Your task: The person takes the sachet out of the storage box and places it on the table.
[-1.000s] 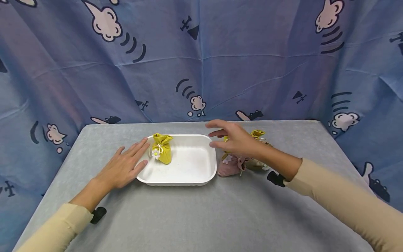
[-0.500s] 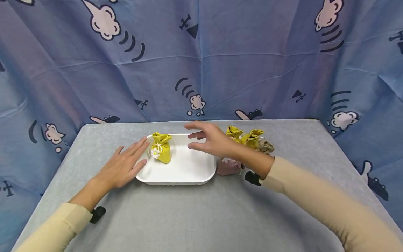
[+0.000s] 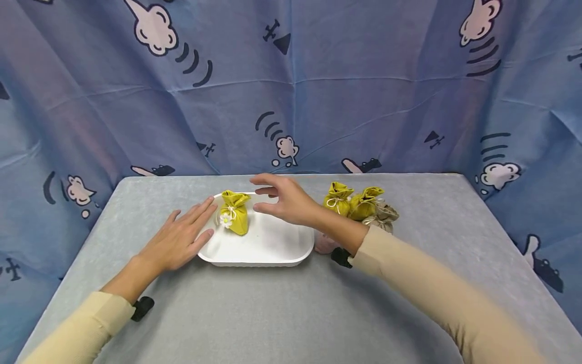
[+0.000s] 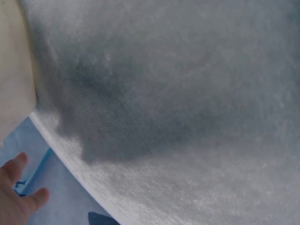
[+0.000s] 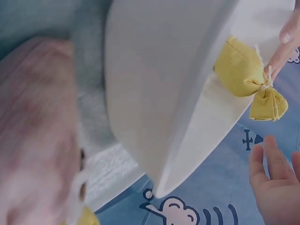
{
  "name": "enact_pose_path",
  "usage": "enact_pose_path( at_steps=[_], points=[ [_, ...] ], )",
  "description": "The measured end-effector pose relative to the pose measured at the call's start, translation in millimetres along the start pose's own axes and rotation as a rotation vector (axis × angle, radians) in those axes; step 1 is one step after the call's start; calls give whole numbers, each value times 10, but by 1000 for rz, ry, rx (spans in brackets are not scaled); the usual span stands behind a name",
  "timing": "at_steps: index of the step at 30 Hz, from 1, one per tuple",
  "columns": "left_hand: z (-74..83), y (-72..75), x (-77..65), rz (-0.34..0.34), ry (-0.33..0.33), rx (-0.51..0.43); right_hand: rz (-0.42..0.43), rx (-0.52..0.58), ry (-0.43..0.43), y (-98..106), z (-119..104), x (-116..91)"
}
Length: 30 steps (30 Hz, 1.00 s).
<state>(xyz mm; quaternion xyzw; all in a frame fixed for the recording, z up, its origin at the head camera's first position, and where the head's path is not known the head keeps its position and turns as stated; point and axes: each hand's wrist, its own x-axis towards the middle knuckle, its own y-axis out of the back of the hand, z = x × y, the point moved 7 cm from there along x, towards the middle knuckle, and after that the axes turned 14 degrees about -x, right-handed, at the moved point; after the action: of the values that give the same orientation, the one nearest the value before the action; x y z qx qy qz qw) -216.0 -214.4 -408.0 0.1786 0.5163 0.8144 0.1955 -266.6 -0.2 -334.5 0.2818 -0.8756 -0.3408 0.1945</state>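
A yellow drawstring pouch (image 3: 235, 215) with a white flower stands in the left part of a white tray (image 3: 273, 250). My left hand (image 3: 179, 240) rests on the tray's left rim, fingers straight. Above the tray's far side is my right hand (image 3: 286, 199), thumb and fingers apart with nothing between them, just right of the pouch. In the right wrist view the pouch (image 5: 243, 70) appears beyond the tray wall (image 5: 154, 70), apart from the right fingertips (image 5: 257, 154). The left wrist view catches part of the left hand (image 4: 18, 197) and the tray's outer side (image 4: 14, 65).
Right of the tray stand two more yellow pouches (image 3: 337, 198) (image 3: 365, 202) and a beige pouch (image 3: 382, 217). A pink pouch (image 3: 324, 243) is mostly hidden behind the right forearm. The grey table (image 3: 273, 313) ends at a blue patterned curtain (image 3: 341, 101).
My right hand has moved left from the tray's right edge to near the yellow pouch in it, uncovering the yellow pouches on the right. The left hand has stayed on the rim.
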Motion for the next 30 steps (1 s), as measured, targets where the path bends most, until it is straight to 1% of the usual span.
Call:
enact_pose_path(
  at_steps=[6,14,18,22,30],
  points=[
    [-16,-16,23,-40,36,-9,20,1,-34,-67,21,110],
    [-11,-8,7,-31,30,-8,12,4,-71,-185,7,267],
    [-6,-3,-1,-26,23,-7,-22,-47,-108,-243,1,325],
    [2,3,-6,-21,16,-7,-66,-115,-118,-292,-6,387],
    [19,6,0,4,-8,-10,-140,-120,-139,-409,-25,459]
  ],
)
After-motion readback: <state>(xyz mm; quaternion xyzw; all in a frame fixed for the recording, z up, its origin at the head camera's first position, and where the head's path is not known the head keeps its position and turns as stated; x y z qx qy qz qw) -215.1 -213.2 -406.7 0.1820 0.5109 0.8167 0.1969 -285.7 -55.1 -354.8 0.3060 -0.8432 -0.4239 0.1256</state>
